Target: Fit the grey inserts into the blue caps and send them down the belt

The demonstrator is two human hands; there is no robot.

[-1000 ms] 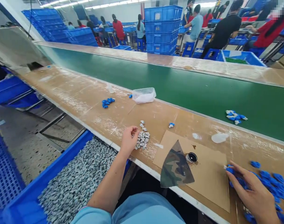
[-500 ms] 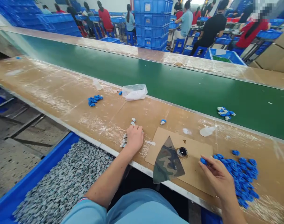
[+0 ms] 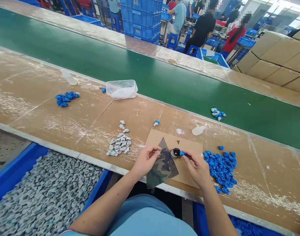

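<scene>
My right hand (image 3: 197,166) pinches a small blue piece (image 3: 182,153) at the rim of a little jar of dark liquid (image 3: 175,152). My left hand (image 3: 147,160) is closed in a pinch around a small pale grey piece, mostly hidden by the fingers, above a camouflage cloth (image 3: 161,168). Jar and cloth rest on a flat cardboard sheet (image 3: 189,175), the cloth hanging over its near edge. Left of my hands lies a loose pile of grey-white pieces (image 3: 119,144). A larger heap of blue pieces (image 3: 220,168) is to the right.
A green conveyor belt (image 3: 150,72) runs behind the table, carrying a small cluster of blue-and-white pieces (image 3: 217,113). A clear plastic tub (image 3: 122,90) stands by it. At lower left is a blue crate (image 3: 39,149) full of grey pieces. People sit beyond the belt.
My left hand has left the grey-white pile and come right, over the cloth, with a grey piece. My right hand has brought its blue piece to the jar. The view has shifted right.
</scene>
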